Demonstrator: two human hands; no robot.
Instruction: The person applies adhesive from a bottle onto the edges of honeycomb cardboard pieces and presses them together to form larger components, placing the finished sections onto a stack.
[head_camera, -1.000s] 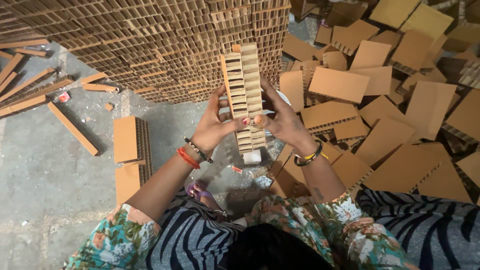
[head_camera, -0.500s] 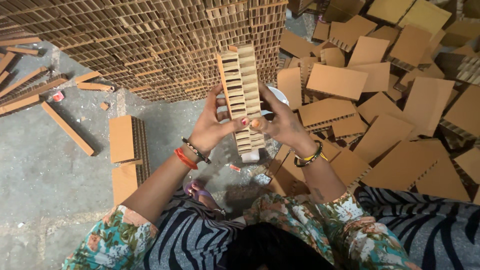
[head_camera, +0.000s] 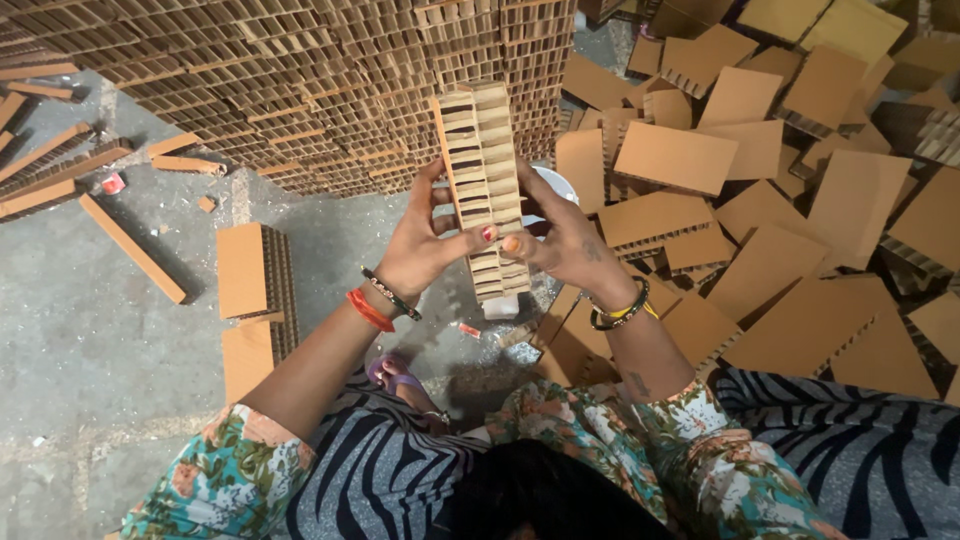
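Observation:
A long strip of honeycomb cardboard (head_camera: 483, 170), with rows of open cells, is held upright between both hands. My left hand (head_camera: 428, 245) grips its left side, thumb across the lower front. My right hand (head_camera: 562, 240) grips its right side, fingers spread behind it. Bangles sit on both wrists. A white bowl (head_camera: 552, 186) shows partly behind the strip and my right hand.
A tall stack of honeycomb cardboard slabs (head_camera: 300, 80) fills the back. Several loose cardboard pieces (head_camera: 760, 200) lie heaped on the right. Two small stacks (head_camera: 255, 270) and thin strips (head_camera: 130, 248) rest on the grey concrete floor at left.
The cardboard strip has shifted slightly and tilted in my hands; my fingers have adjusted their grip around its lower half. The view has moved a little.

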